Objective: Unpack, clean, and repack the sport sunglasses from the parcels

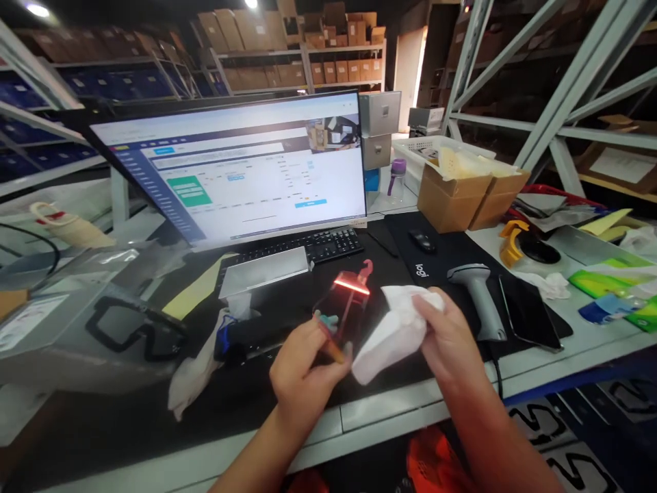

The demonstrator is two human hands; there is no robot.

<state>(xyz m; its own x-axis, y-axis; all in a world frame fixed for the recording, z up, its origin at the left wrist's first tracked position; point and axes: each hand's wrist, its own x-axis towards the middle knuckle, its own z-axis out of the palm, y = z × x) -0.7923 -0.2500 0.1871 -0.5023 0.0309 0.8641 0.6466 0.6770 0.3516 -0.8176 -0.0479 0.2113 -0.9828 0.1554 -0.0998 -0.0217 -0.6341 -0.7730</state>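
Note:
In front of the monitor, my left hand (308, 359) is closed on a small item with a pink-red hook-shaped top (366, 269). A bright red line of light crosses it; its kind is blurred. Teal and orange bits show at the fingers. To the right, my right hand (446, 335) grips a crumpled white sheet (393, 335), which looks like tissue or soft wrapping. Beyond the hands lies a shallow silver-grey box (267, 272). Left of my left hand is a crumpled whitish wrapping (198, 373) beside a dark blue thing.
The monitor (256, 171) and keyboard (336, 245) stand behind. On the right lie a mouse (421, 239), barcode scanner (477, 301), dark phone or tablet (528, 311) and tape roll (536, 250). A large grey box (102, 342) sits left; cardboard boxes (452, 198) stand back right.

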